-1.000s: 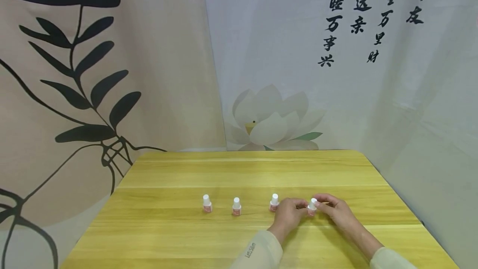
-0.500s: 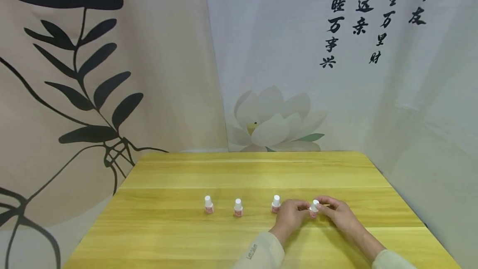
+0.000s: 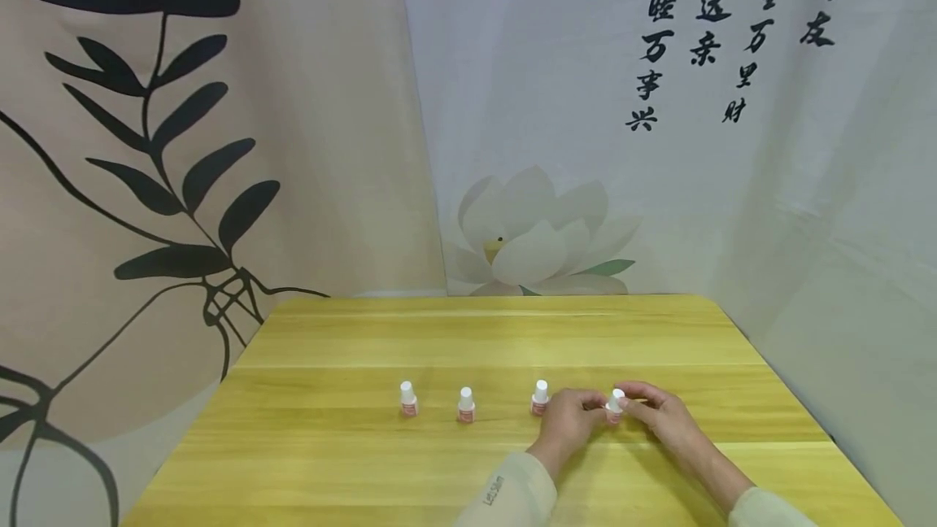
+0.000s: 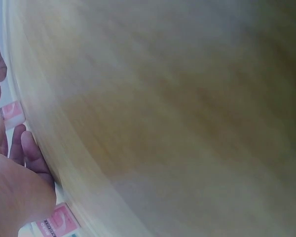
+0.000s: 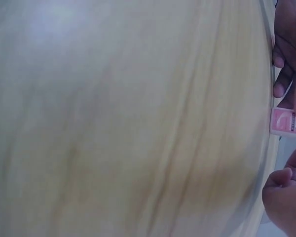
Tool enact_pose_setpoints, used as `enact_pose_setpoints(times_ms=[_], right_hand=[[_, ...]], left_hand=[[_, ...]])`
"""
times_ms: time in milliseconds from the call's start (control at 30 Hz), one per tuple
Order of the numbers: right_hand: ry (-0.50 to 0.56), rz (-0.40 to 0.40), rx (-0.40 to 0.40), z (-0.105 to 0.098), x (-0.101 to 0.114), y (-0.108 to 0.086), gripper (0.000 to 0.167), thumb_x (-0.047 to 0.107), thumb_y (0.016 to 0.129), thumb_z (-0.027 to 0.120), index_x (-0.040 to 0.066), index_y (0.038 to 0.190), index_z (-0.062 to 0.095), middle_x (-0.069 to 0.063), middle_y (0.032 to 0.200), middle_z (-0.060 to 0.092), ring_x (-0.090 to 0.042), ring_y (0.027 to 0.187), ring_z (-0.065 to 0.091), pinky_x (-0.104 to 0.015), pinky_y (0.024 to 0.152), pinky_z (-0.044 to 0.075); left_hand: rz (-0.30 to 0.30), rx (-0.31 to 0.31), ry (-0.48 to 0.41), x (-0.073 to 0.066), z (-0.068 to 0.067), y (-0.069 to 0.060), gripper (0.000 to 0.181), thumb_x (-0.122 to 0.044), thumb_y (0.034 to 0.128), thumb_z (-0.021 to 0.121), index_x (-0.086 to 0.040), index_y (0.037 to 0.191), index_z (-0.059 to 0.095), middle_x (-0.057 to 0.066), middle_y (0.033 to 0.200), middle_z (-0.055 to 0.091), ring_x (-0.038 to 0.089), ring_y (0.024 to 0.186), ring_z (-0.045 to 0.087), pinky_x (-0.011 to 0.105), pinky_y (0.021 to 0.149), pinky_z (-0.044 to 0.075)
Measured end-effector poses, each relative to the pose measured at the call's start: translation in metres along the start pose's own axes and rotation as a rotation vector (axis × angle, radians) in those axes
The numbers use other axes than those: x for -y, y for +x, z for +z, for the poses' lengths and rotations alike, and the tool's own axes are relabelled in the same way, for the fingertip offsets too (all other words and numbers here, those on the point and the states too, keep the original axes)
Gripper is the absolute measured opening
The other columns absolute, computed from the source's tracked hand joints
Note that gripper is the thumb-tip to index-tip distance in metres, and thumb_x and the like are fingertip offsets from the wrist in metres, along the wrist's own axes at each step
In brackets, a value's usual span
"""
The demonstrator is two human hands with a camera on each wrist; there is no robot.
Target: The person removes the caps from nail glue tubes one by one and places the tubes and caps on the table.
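Observation:
Toward the right of the table stands a small white bottle (image 3: 613, 418) with a pink label and white cap. My left hand (image 3: 568, 425) pinches its lower body; the thumb lies over the label in the right wrist view. From the other side my right hand (image 3: 664, 423) holds the white cap (image 3: 618, 396) between thumb and forefinger. A second such bottle (image 3: 540, 398) stands just behind my left hand, and its pink label (image 4: 59, 223) shows below that hand in the left wrist view. The cap's far side is hidden by the fingers.
Two more matching bottles, one at the left (image 3: 408, 399) and one nearer the middle (image 3: 466, 407), stand upright in a loose row on the wooden table (image 3: 329, 462). Behind the table's far edge hangs a printed cloth (image 3: 351, 145).

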State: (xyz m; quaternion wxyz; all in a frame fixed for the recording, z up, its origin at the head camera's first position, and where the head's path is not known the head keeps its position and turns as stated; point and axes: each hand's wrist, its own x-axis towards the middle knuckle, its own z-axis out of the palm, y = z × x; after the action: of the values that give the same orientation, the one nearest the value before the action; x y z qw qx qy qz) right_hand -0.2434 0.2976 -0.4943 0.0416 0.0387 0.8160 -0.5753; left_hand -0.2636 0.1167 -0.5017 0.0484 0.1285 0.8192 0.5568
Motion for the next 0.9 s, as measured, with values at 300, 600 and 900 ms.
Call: enact_pose_setpoints(times_ms=[300, 600, 900], right_hand=[[0.004, -0.022, -0.033, 0.0006, -0.0016, 0.0027, 0.041, 0.032, 0.091, 0.073, 0.005, 0.121, 0.065, -0.008, 0.117, 0.063, -0.019, 0.100, 0.057, -0.031, 0.085, 0.044], [0.017, -0.022, -0.022, 0.0022, -0.0015, 0.0020, 0.045, 0.031, 0.095, 0.068, 0.002, 0.128, 0.062, -0.010, 0.124, 0.059, -0.018, 0.102, 0.053, -0.033, 0.085, 0.044], [0.032, -0.019, -0.012, 0.0030, 0.0009, -0.0002, 0.048, 0.031, 0.096, 0.067, -0.001, 0.131, 0.059, -0.011, 0.125, 0.057, -0.019, 0.100, 0.053, -0.033, 0.083, 0.044]], left_hand=[[0.009, 0.001, -0.004, 0.0011, 0.0001, 0.0001, 0.008, -0.023, 0.0795, 0.082, -0.019, 0.086, 0.078, -0.013, 0.084, 0.073, -0.001, 0.080, 0.060, 0.022, 0.076, 0.048], [0.003, -0.004, 0.020, 0.0013, 0.0005, 0.0012, 0.007, -0.022, 0.0810, 0.081, -0.020, 0.088, 0.079, -0.013, 0.087, 0.073, 0.000, 0.083, 0.062, 0.023, 0.078, 0.050], [-0.001, -0.009, 0.005, 0.0000, 0.0000, 0.0001, 0.008, -0.018, 0.0817, 0.080, -0.016, 0.089, 0.079, -0.009, 0.089, 0.074, 0.001, 0.084, 0.063, 0.022, 0.078, 0.051]])
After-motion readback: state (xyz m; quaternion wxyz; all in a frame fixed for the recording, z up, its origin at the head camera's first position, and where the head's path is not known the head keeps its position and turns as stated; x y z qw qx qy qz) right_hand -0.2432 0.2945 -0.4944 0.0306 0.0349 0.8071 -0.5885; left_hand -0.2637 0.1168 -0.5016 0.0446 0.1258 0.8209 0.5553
